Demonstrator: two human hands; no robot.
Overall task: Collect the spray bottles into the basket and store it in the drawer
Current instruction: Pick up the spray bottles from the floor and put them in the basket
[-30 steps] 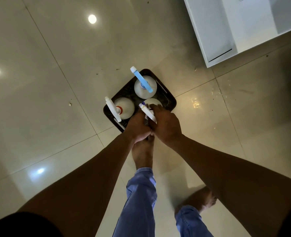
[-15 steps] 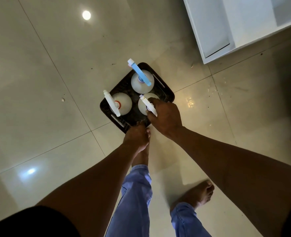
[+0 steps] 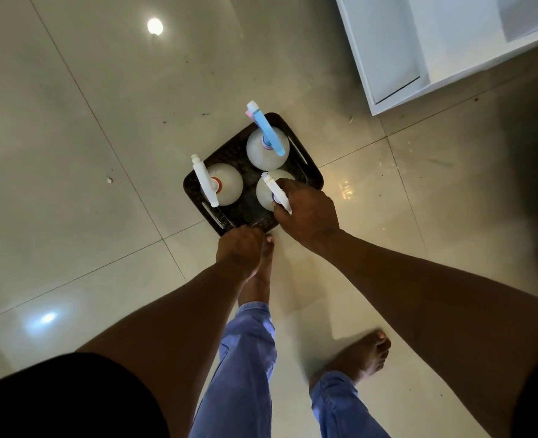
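spray bottles are standing upright, three together, in the dark woven basket (image 3: 305,175) on the tiled floor, short of the white drawer (image 3: 394,55). loaded, it is likely riding top-heavy; the slotted end handles look the safest hold. right hand (image 3: 308,210) is gripping the nearest bottle (image 3: 266,194); left hand (image 3: 239,248) is curling at the near rim, its grip hidden.

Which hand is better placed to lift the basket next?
Probably left: the left hand is at the basket near rim, apparently free, while the right hand grips a spray bottle.
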